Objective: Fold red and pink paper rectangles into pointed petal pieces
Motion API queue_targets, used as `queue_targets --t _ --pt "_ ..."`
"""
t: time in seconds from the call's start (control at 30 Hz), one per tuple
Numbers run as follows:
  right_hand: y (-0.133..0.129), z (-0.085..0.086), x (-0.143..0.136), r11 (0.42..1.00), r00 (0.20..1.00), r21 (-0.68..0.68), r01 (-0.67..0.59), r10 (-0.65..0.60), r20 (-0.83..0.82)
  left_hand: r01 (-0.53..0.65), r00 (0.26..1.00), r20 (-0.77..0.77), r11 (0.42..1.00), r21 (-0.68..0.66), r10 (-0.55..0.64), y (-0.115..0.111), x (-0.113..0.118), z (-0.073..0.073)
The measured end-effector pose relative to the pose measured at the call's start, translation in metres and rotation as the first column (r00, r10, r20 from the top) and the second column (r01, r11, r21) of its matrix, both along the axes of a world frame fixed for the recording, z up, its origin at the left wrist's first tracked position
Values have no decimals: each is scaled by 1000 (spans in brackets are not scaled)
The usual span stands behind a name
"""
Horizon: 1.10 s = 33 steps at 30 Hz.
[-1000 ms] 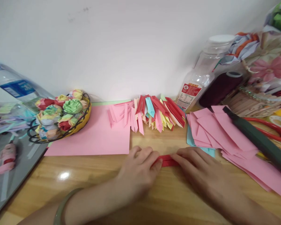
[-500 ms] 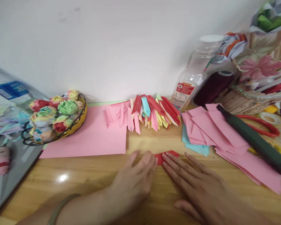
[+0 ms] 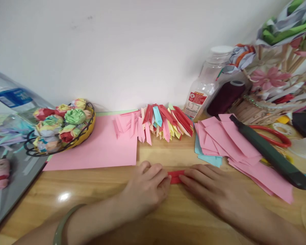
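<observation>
A small folded strip of red paper lies on the wooden table between my hands, with a crease line along its length. The curled fingers of my left hand grip its left end. At the other end, my right hand bends over the strip with fingers together, thumb hidden beneath. Both ends of the strip are covered by my fingers. Just behind stands a row of folded paper pieces in red, pink, yellow and blue.
Pink paper slips lie at right under a dark green cutter, near red-handled scissors. A clear bottle and purple thread spool stand behind. At left, a basket of paper flowers rests on a pink sheet.
My right hand has gone from lying flat with fingers stretched to bending round the right end of the red paper. The strip now looks narrower. The view has shifted slightly.
</observation>
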State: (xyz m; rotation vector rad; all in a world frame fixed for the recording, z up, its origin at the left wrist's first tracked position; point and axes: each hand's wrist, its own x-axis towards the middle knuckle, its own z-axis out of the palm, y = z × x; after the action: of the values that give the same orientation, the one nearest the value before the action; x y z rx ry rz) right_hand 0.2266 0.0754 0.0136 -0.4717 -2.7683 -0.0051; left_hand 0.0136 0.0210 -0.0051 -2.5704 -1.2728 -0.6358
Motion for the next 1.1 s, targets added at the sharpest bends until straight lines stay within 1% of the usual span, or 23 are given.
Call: queue_targets --t 0.1,0.2,0.27,0.37,0.43,0.53,0.67,0.7,0.77,0.87,1.0,1.1 --pt "-1 -8 -6 999 999 6 -38 38 9 15 1000 28 1000 10 -15 0 0 1" --pt "-3 -11 -7 1000 1000 -25 -11 12 28 24 996 92 999 -33 -21 1 -2 4" --pt "-3 -12 -7 994 998 -101 43 -38 47 16 989 145 995 -95 -2 2 -3 4" --pt "0 -13 -9 958 993 -261 120 -113 43 -17 973 222 978 -210 65 5 -5 3" --pt "2 -16 -11 934 988 -323 151 -153 22 -51 955 262 948 -314 138 6 -4 3" --pt "4 -20 -14 919 980 -346 188 -199 5 -101 928 272 876 -472 254 7 -2 6" --pt "4 -21 -16 909 977 -364 204 -214 14 -180 892 237 784 -594 384 9 1 12" --pt "4 -20 -17 905 976 -371 207 -215 20 -201 886 223 770 -605 407 9 2 13" --pt "4 -20 -18 898 974 -383 218 -224 29 -240 887 182 761 -603 424 11 2 13" --pt "6 -21 -19 900 969 -367 237 -245 25 -262 909 126 779 -569 398 12 1 11" --pt "11 -24 -13 907 966 -337 254 -256 41 -241 924 118 794 -558 364 12 -2 7" --pt "15 -26 -6 894 963 -358 268 -262 65 -215 931 132 806 -551 339 10 -5 6"
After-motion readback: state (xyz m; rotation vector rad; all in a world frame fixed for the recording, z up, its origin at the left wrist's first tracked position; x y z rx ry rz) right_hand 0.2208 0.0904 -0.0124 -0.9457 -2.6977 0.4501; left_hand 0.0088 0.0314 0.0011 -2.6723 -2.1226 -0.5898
